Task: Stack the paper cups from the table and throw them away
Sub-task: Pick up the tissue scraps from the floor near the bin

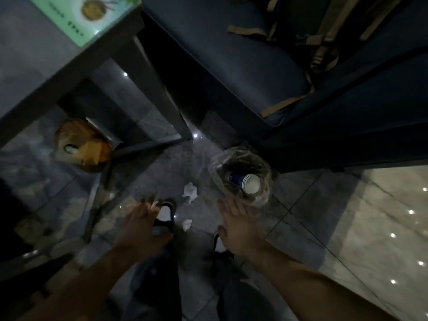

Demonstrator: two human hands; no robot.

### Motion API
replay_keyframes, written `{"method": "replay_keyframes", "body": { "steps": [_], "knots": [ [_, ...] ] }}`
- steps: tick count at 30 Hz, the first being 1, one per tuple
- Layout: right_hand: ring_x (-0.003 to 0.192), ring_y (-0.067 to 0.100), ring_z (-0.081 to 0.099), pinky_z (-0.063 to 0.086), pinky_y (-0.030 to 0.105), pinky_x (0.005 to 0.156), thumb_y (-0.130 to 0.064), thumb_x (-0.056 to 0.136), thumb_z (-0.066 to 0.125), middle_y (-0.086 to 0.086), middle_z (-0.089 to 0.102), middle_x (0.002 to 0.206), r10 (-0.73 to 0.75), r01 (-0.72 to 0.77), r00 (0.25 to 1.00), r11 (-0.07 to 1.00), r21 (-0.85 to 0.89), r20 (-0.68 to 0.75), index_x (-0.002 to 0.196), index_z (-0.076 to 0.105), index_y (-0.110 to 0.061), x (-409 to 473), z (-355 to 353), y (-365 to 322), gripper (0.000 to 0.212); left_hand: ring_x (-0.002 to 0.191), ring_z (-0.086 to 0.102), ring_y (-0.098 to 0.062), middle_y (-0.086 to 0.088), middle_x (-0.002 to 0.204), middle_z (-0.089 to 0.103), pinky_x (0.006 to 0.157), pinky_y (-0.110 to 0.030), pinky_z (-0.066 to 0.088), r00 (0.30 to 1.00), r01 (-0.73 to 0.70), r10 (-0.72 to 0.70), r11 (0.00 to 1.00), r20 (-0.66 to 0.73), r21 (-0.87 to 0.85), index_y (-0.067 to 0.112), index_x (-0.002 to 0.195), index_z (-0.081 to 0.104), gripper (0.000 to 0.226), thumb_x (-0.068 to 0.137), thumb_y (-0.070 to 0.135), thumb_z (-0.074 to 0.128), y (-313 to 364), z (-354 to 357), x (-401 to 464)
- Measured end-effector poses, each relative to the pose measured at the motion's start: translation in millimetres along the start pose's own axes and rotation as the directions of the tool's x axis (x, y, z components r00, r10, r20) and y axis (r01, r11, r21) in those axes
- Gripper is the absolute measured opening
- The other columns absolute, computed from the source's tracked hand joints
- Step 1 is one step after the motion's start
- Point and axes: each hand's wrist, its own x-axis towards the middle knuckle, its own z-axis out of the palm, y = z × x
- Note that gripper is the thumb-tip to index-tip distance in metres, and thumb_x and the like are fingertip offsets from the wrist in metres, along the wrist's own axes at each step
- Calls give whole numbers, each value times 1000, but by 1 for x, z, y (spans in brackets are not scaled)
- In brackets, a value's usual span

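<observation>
2 hands: left hand (143, 225) and right hand (238, 230) were spread wide, holding nothing.
Cups (245, 181): in the bin (216, 179), just past the right fingertips.
Risk: a bump might tip it.

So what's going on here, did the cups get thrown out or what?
Looks like it. A stack of blue paper cups lies on its side inside the lined trash bin on the floor. The person stands over it, the right hand open and empty beside the bin's rim, the left hand also empty, blurred. Two crumpled tissues lie on the floor between bin and feet.
</observation>
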Motion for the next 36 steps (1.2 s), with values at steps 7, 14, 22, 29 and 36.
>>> {"method": "replay_keyframes", "body": {
  "steps": [7,14,22,29,36],
  "knots": [
    [151,25,0,-2,40,121,-32,97,43,5,1,165,-72,88,991,987,-136,116,154,5,-23,-27,8,-5,70,142,35,-38,-19,156,34,115,-47,32,983,137,-171,920,-62,-368,8,145,42,95,70,66,47,17,37,-98],
    [151,26,0,2,42,122,-34,97,40,7,-3,164,-85,134,974,963,-233,211,154,0,-24,-40,54,-48,70,149,23,-31,-12,161,26,119,-46,23,982,175,-189,915,-3,-362,16,152,29,83,83,59,46,-11,111,-136],
    [151,29,6,7,45,122,-37,100,35,8,2,164,-198,263,951,921,-287,236,155,4,-23,-29,133,-70,65,152,10,-21,-4,165,13,123,-39,12,968,226,-250,885,-5,-408,22,155,18,73,94,47,50,-39,174,-142],
    [151,30,5,6,46,121,-37,99,40,8,2,164,-239,305,946,889,-342,220,154,7,-25,59,203,-45,65,150,17,-26,-4,164,18,122,-42,18,953,246,-299,864,-55,-439,22,154,19,70,95,43,50,-50,238,-73],
    [151,26,4,6,43,122,-41,98,38,7,3,164,-377,434,901,782,-447,215,155,6,-25,163,255,-10,66,147,25,-30,-9,162,25,117,-41,24,948,166,-245,926,-202,-340,19,151,28,69,92,45,52,-75,290,55]
  ]
}}
